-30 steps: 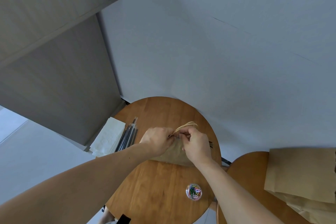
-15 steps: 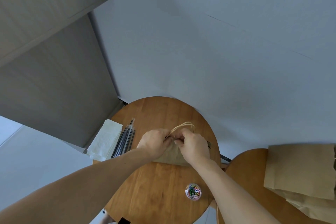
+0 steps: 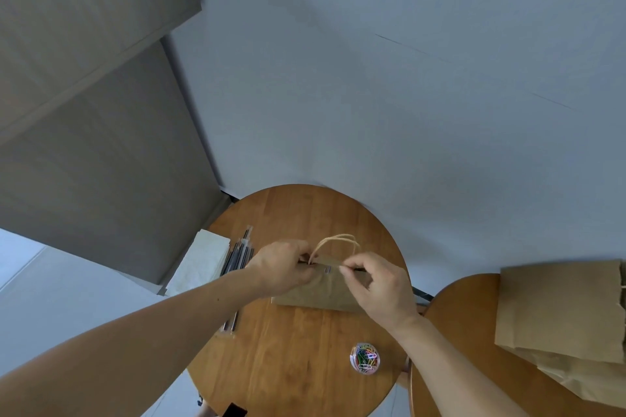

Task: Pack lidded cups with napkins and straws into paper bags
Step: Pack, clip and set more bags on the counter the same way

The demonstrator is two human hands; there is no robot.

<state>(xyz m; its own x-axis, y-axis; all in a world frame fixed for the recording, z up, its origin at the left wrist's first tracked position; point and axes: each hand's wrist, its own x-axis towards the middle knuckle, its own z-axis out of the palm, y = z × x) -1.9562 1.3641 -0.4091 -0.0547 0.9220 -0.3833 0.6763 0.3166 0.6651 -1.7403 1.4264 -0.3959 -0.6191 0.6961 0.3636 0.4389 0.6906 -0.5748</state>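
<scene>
left of centre, a stack of white napkins (image 3: 203, 261) lies beside wrapped straws (image 3: 238, 256) on the round wooden table (image 3: 305, 213). the left hand (image 3: 281, 267) grips the folded top of the paper bag (image 3: 321, 293) at mid-frame, fingers curled. the right hand (image 3: 379, 284) pinches that same edge with thumb and forefinger. lower down sits a tub of coloured paper clips (image 3: 364, 358). at far right, flat spare bags (image 3: 559, 308) are stacked.

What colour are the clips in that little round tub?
Mixed: green, yellow, blue, pink and white clips, seen clearly in the head view.

Possibly café, wooden table (image 3: 305, 213), paper bags (image 3: 559, 308)
</scene>
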